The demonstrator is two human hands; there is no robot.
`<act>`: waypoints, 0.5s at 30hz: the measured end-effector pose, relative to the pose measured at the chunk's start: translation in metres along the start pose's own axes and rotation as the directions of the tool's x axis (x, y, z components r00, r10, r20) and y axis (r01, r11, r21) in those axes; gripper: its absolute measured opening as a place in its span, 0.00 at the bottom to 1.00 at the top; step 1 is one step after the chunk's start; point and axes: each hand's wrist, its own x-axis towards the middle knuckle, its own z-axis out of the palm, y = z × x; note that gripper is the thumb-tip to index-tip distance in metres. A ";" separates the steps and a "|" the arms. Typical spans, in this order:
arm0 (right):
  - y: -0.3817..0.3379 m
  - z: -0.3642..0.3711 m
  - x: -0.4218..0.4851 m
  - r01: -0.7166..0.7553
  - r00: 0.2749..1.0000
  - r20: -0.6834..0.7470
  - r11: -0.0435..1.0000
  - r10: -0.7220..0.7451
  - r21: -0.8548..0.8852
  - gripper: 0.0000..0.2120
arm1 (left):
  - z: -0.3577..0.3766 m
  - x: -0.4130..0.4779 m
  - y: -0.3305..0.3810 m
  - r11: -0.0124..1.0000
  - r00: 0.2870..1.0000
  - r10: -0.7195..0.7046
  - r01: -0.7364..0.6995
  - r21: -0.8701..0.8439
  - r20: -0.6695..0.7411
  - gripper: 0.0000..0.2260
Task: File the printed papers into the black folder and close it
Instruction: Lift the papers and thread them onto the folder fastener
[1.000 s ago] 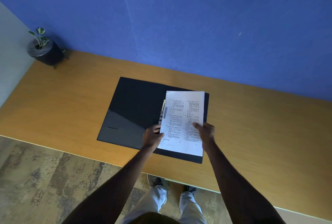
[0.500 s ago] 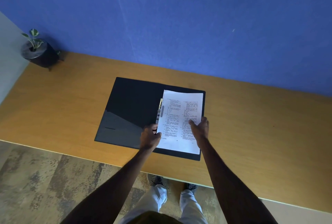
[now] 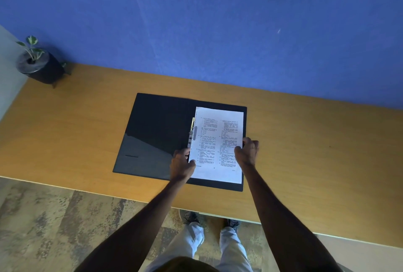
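The black folder (image 3: 157,132) lies open flat on the wooden desk. The printed papers (image 3: 216,138), white sheets with two columns of text, rest on its right half beside the metal fastener (image 3: 192,130) along the spine. My left hand (image 3: 182,166) pinches the papers' lower left edge, thumb on top. My right hand (image 3: 247,151) grips the papers' right edge, fingers curled over it and over the folder's right border. The folder's left cover is bare.
A small plant in a dark pot (image 3: 39,65) stands at the desk's far left corner. The blue wall (image 3: 218,21) rises right behind the desk (image 3: 316,162). The desk's front edge runs just below the folder, with the floor and my feet beyond it.
My right hand slid from the middle of the page out to its right edge. The papers settled flatter on the folder's right half. My left hand stayed at the lower left edge.
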 end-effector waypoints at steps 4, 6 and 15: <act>0.001 0.001 0.003 -0.032 0.998 -0.061 0.999 0.033 0.022 0.25 | -0.001 0.001 -0.002 1.000 1.000 0.009 -0.009 -0.013 -0.001 0.22; 0.002 0.001 0.006 -0.057 0.995 -0.076 0.998 0.059 0.029 0.23 | -0.002 0.003 -0.004 1.000 1.000 0.017 -0.017 -0.016 0.007 0.22; 0.001 0.001 0.005 -0.093 0.994 -0.051 0.991 0.098 0.095 0.23 | -0.004 0.005 -0.010 0.998 0.998 0.036 -0.034 -0.044 0.054 0.22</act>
